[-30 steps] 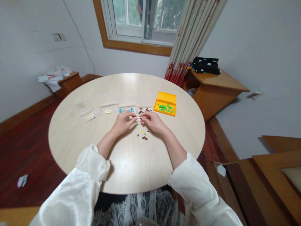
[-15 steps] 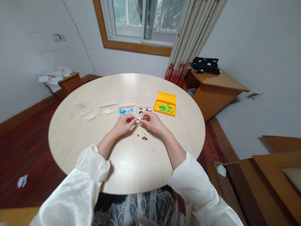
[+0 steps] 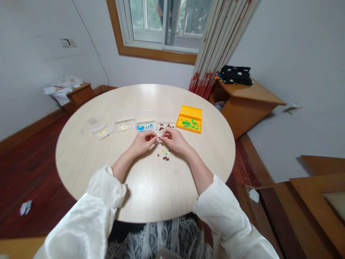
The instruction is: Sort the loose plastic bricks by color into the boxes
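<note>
My left hand (image 3: 142,141) and my right hand (image 3: 174,139) meet over the middle of the round wooden table (image 3: 81,151). Their fingertips pinch together around a tiny piece that is too small to name. Just below the hands lies a small scatter of brown, yellow and green bits (image 3: 164,154). Behind the hands stands a row of clear trays: one with brown pieces (image 3: 165,126), one with blue pieces (image 3: 146,126), one with pale yellow pieces (image 3: 124,126) and one with yellow pieces (image 3: 102,132). An orange box (image 3: 189,119) holds green pieces.
A low wooden cabinet (image 3: 248,97) with a black spotted cloth (image 3: 236,74) stands at the right of the table, next to a curtain (image 3: 219,39). Papers (image 3: 62,86) lie on a small stand at the left wall. Wooden boards (image 3: 309,201) lean at the right.
Both hands have drawn slightly closer together and lifted a little off the table, fingertips now pinched against each other. The trays and loose bits have not moved.
</note>
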{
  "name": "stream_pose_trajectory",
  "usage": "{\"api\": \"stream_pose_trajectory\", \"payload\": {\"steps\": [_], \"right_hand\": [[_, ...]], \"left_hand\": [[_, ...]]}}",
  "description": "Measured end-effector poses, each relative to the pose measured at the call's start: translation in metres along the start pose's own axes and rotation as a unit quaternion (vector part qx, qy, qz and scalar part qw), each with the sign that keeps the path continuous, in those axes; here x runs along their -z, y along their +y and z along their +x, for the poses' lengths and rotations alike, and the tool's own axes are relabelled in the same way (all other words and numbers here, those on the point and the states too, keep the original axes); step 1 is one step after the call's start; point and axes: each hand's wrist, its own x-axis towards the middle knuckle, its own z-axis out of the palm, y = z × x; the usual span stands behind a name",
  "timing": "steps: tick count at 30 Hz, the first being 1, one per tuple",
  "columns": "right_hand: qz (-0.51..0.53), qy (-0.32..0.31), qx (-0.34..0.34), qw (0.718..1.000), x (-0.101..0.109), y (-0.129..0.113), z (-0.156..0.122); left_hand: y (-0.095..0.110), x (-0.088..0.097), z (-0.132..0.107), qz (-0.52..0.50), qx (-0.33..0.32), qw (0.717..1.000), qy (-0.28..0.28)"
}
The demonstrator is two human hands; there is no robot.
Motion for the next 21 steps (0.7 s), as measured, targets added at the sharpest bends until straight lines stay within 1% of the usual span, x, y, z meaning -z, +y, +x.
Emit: {"api": "stream_pose_trajectory", "payload": {"steps": [9,21], "right_hand": [[0.002,-0.005,0.017,1.0,-0.0002,0.0015,0.0003],[-0.029,0.012,0.018,0.999,-0.0007,0.0059,0.0029]], "left_hand": [[-0.0005,-0.0002,0.0005,-0.004,-0.003,0.999,-0.032],[0.0012,-0.0011,0.0003,-0.026,0.0,0.999,-0.03]]}}
